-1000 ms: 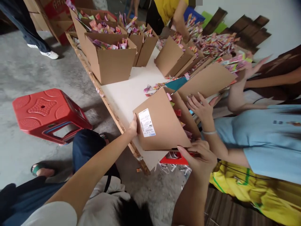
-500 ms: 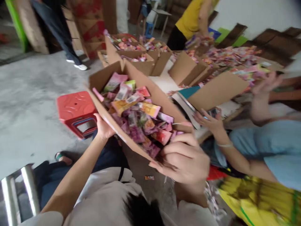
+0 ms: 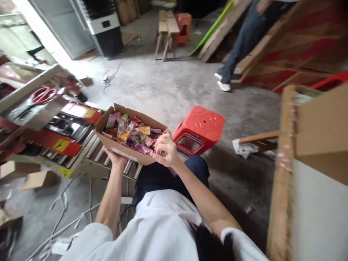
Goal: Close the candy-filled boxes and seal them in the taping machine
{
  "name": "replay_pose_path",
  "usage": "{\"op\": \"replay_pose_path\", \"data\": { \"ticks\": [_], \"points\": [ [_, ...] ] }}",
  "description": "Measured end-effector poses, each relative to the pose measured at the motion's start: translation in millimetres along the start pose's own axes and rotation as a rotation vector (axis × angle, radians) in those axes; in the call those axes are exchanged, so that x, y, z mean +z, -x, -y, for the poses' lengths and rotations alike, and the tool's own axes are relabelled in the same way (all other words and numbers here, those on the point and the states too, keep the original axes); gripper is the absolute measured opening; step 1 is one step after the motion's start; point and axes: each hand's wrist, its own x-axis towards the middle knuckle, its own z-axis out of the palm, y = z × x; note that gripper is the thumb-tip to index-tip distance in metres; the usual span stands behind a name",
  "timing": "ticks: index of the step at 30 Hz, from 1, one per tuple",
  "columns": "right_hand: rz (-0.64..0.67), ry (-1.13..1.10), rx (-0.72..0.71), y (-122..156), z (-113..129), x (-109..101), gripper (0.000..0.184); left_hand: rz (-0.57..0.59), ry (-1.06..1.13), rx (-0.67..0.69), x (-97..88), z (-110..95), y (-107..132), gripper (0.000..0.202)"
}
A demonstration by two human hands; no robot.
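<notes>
An open cardboard box (image 3: 146, 158) is held up in front of me, slightly tilted, above the end of a roller conveyor (image 3: 95, 148). Small wrapped snack packets (image 3: 133, 132) in purple, orange, green and red fill it. My left hand (image 3: 116, 156) supports the box from below at its near left side, its fingers partly hidden under it. At the right end, my right hand (image 3: 166, 149) grips the box edge with curled fingers.
A taping machine with red parts (image 3: 65, 143) stands over the conveyor at left, red scissors (image 3: 45, 95) on top. A red stool (image 3: 202, 127) is right of the box. White cables (image 3: 63, 228) lie on the floor. A table edge (image 3: 282, 174) borders the right; a person's leg (image 3: 239, 47) shows beyond.
My view and body have turned left, away from the packet-covered table and co-workers, towards the conveyor. The box has come along in both hands. The red stool now appears right of it.
</notes>
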Motion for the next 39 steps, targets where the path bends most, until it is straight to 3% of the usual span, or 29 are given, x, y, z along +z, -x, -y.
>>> {"op": "replay_pose_path", "data": {
  "ticks": [2, 4, 7, 9, 12, 15, 17, 23, 26, 28, 31, 35, 39],
  "points": [
    [0.046, -0.071, -0.018, -16, -13, 32, 0.051, -0.217, 0.194, 0.028, -29.6, -8, -6, 0.085],
    [0.054, -0.102, -0.018, -28, -20, 53, 0.052, -0.317, 0.314, 0.045, -46.8, -9, -7, 0.084],
    [0.034, -0.087, 0.015, -41, -22, 66, 0.050, -0.309, 0.316, 0.117, -56.5, 1, -7, 0.084],
    [0.092, -0.101, 0.026, -47, -20, 67, 0.053, -0.340, 0.284, 0.182, -58.4, 11, -6, 0.080],
    [0.339, -0.180, -0.038, -55, -15, 69, 0.070, -0.373, 0.270, 0.198, -59.4, 22, -7, 0.067],
    [0.619, -0.218, -0.095, -59, -13, 73, 0.087, -0.289, 0.245, 0.164, -60.0, 25, -8, 0.057],
    [0.718, -0.229, -0.099, -59, -12, 76, 0.094, -0.273, 0.225, 0.172, -62.1, 23, -9, 0.049],
    [0.583, -0.205, -0.024, -61, -22, 86, 0.117, -0.275, 0.176, 0.139, -73.5, 25, -6, 0.038],
    [0.579, -0.049, 0.103, -71, -28, 97, 0.101, -0.356, 0.143, 0.114, -70.9, 27, -3, 0.043],
    [0.646, 0.113, 0.157, -80, -27, 106, 0.084, -0.397, 0.138, 0.096, -64.7, 25, -1, 0.044],
    [0.754, 0.293, 0.118, -90, -16, 116, 0.069, -0.347, 0.129, 0.095, -53.3, 21, 3, 0.043],
    [0.801, 0.326, 0.035, -94, -4, 119, 0.060, -0.252, 0.059, 0.144, -45.8, 21, 10, 0.052],
    [0.884, 0.339, 0.024, -102, -14, 116, 0.056, -0.367, 0.040, 0.100, -44.2, 26, 16, 0.060]
  ]
}}
